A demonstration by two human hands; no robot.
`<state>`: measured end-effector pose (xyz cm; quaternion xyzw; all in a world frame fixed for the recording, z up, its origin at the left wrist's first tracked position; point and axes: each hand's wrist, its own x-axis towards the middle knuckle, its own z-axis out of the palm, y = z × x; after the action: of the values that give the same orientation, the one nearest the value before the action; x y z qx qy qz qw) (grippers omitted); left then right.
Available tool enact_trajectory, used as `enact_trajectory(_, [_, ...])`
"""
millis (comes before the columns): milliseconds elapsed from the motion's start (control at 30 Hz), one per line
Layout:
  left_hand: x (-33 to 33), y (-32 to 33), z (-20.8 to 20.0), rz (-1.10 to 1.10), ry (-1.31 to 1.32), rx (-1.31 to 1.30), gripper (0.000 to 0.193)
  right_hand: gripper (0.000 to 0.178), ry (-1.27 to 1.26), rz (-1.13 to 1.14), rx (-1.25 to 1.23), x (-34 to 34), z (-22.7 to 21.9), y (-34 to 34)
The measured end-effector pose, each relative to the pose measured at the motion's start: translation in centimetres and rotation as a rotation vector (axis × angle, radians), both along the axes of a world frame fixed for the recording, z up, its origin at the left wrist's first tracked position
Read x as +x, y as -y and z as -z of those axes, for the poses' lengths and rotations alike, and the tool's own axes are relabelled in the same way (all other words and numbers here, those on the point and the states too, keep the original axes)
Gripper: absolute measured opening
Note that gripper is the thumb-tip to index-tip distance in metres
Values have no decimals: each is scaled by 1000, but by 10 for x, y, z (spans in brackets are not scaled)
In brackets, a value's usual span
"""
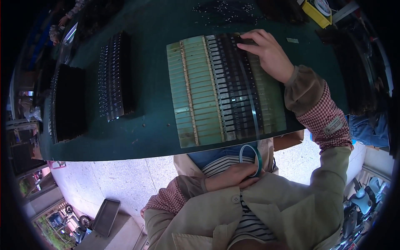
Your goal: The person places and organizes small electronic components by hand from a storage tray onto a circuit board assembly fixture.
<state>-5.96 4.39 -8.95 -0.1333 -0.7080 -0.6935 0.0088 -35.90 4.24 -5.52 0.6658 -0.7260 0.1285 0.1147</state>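
Note:
A pale green slatted board [193, 91] lies on the table in front of me, with two light strips running across its slats. Along its right part sits a row of black flat pieces [235, 89] with metal-looking ends. A narrow shiny band of tape [254, 109] runs over them toward the table's near edge. Below that edge, my left hand [235, 175] is closed on a teal-rimmed tape roll [259, 160]. My right hand [266, 50] rests at the far end of the black pieces, fingers stretched out and apart, fingertips touching them beside the tape line.
Another row of black pieces [112, 77] lies to the left, and a dark stack [68, 104] stands farther left. Small white bits lie on a dark patch [229, 10] at the back. A yellow bin [317, 14] sits at the back right, near more dark bundles [358, 75].

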Motion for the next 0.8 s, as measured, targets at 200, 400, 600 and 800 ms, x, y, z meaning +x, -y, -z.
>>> enact_trajectory(200, [-4,0,2,2,-11,-27,24,53,61,-4,4,10,6,-5])
enact_trajectory(400, [-4,0,-2,64,74,-17,24,23,451,25,-114,-4,-8,2])
enact_trajectory(600, [-6,-7,4,-4,0,-19,24,7,307,39,-33,-6,-6,7])
enact_trajectory(800, [-3,-5,3,6,8,0,24,6,293,48,-11,-4,-8,7])
